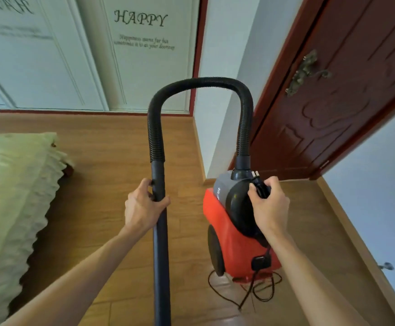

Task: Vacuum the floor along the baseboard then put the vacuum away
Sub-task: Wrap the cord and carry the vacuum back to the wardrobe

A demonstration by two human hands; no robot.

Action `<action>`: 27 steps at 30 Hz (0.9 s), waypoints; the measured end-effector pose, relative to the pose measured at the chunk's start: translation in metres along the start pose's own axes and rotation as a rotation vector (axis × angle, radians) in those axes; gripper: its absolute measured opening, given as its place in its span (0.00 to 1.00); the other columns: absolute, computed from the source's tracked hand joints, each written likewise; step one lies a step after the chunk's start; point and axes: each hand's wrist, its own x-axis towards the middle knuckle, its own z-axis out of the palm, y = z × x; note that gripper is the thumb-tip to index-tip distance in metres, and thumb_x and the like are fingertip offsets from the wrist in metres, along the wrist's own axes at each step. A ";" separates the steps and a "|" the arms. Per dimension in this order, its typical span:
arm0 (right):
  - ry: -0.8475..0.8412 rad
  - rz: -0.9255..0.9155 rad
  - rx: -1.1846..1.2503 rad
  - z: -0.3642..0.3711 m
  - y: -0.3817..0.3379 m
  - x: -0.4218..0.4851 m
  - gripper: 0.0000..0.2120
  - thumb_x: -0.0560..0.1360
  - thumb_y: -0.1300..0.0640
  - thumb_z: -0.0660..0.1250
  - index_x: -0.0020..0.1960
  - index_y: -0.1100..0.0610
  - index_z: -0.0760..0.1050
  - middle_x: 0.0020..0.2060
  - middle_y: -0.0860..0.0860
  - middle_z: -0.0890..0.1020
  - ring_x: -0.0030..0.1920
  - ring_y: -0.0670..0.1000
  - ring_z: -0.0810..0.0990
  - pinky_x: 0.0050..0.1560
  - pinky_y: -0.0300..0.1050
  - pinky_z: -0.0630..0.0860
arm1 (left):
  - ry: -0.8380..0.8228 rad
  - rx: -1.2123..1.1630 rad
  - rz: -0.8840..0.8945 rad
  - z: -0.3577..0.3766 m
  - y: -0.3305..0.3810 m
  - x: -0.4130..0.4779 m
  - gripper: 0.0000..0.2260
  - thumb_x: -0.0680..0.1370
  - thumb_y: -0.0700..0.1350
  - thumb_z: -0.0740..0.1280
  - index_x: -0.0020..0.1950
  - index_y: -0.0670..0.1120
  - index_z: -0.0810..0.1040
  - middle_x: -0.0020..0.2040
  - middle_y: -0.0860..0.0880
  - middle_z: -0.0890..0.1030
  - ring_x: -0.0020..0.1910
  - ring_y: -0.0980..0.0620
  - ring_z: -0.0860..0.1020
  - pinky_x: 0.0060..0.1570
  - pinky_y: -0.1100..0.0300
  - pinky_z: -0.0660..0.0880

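Observation:
A red and black canister vacuum [227, 222] hangs upright, lifted off the wooden floor. My right hand [270, 205] is shut on its black carry handle, and a plug's prongs stick up beside the fingers. A black ribbed hose [201, 82] arches from the vacuum's top over to a dark rigid wand [161, 243]. My left hand [143, 205] is shut around the wand near its upper end. The wand's lower end runs out of view. The power cord [260, 292] dangles in loose loops under the vacuum.
A bed with a pale green ruffled cover [10, 196] fills the left side. White panelled doors lettered "HAPPY" [142, 43] stand ahead. A dark red door [333, 102] stands at the right. A wooden baseboard [356, 241] runs along the right wall.

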 end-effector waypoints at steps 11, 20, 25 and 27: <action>-0.137 -0.093 0.143 0.104 -0.164 -0.004 0.11 0.77 0.53 0.70 0.51 0.58 0.71 0.37 0.45 0.74 0.42 0.54 0.75 0.43 0.44 0.69 | 0.187 -0.046 -0.115 -0.157 -0.076 0.022 0.18 0.72 0.53 0.75 0.57 0.51 0.73 0.34 0.53 0.76 0.31 0.56 0.75 0.27 0.61 0.69; -0.288 -0.227 0.134 0.194 -0.244 0.004 0.10 0.78 0.52 0.69 0.51 0.55 0.70 0.45 0.51 0.78 0.45 0.52 0.77 0.35 0.35 0.68 | 0.324 -0.125 -0.205 -0.218 -0.113 0.050 0.16 0.73 0.51 0.75 0.55 0.49 0.73 0.37 0.57 0.75 0.33 0.61 0.74 0.28 0.65 0.67; -0.328 -0.211 0.138 0.248 -0.285 0.032 0.11 0.76 0.50 0.70 0.51 0.54 0.72 0.44 0.50 0.80 0.46 0.54 0.80 0.44 0.49 0.78 | 0.362 -0.116 -0.247 -0.252 -0.124 0.108 0.16 0.73 0.53 0.74 0.55 0.50 0.74 0.42 0.52 0.77 0.34 0.61 0.73 0.29 0.64 0.66; -0.358 -0.218 0.143 0.266 -0.306 0.044 0.11 0.77 0.50 0.70 0.52 0.56 0.73 0.45 0.50 0.79 0.46 0.53 0.79 0.45 0.48 0.77 | 0.382 -0.108 -0.246 -0.264 -0.125 0.137 0.17 0.73 0.54 0.74 0.57 0.49 0.75 0.40 0.53 0.76 0.34 0.59 0.74 0.30 0.62 0.68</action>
